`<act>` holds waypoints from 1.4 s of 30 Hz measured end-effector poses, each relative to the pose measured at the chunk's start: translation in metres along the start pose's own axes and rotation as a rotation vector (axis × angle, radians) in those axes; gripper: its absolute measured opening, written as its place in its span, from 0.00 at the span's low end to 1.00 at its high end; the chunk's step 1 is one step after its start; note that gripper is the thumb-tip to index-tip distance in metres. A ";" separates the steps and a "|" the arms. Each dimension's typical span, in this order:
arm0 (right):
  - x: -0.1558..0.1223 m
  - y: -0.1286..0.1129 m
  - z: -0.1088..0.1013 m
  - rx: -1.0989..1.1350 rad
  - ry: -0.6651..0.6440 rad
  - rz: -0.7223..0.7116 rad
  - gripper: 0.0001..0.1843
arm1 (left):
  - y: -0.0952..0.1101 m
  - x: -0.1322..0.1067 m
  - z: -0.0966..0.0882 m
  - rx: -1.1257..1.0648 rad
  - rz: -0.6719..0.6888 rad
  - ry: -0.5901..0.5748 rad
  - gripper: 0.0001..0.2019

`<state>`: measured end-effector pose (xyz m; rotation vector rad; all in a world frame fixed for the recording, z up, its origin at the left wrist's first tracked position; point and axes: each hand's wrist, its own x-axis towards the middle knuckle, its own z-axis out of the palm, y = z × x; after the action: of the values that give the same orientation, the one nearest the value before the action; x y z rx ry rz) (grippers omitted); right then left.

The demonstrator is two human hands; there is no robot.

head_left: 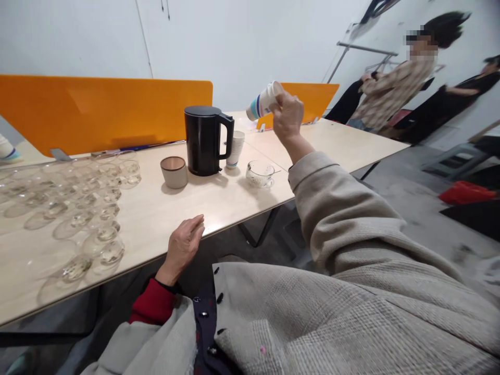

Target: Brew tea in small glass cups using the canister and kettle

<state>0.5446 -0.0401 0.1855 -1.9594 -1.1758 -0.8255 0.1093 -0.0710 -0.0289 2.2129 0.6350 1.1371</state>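
My right hand is raised above the table and shut on a white paper cup with a blue band, tilted on its side. My left hand rests at the table's front edge, fingers loosely curled, holding nothing that I can see. Below the raised cup stand a black electric kettle, a stack of white paper cups, a clear glass cup and a beige ceramic cup.
Several clear glasses crowd the table's left part. An orange divider runs along the far side. Two people sit at the back right. A red object lies on the floor.
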 end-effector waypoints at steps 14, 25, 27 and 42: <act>-0.187 -0.067 -0.069 0.032 -0.495 -0.025 0.06 | 0.020 0.057 0.048 -0.045 -0.011 -0.089 0.28; -0.178 -0.072 -0.062 -0.082 -0.697 -0.098 0.16 | 0.015 0.126 0.131 -0.123 -0.185 -0.137 0.44; -0.177 -0.070 -0.062 -0.077 -0.706 -0.088 0.17 | 0.017 0.132 0.137 -0.128 -0.175 -0.112 0.34; -0.177 -0.047 -0.052 0.184 -0.378 -0.090 0.12 | 0.014 0.145 0.142 -0.090 -0.276 -0.026 0.23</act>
<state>0.4248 -0.1480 0.0847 -1.9702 -1.5091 -0.3790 0.3068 -0.0277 -0.0055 1.9882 0.8315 0.9743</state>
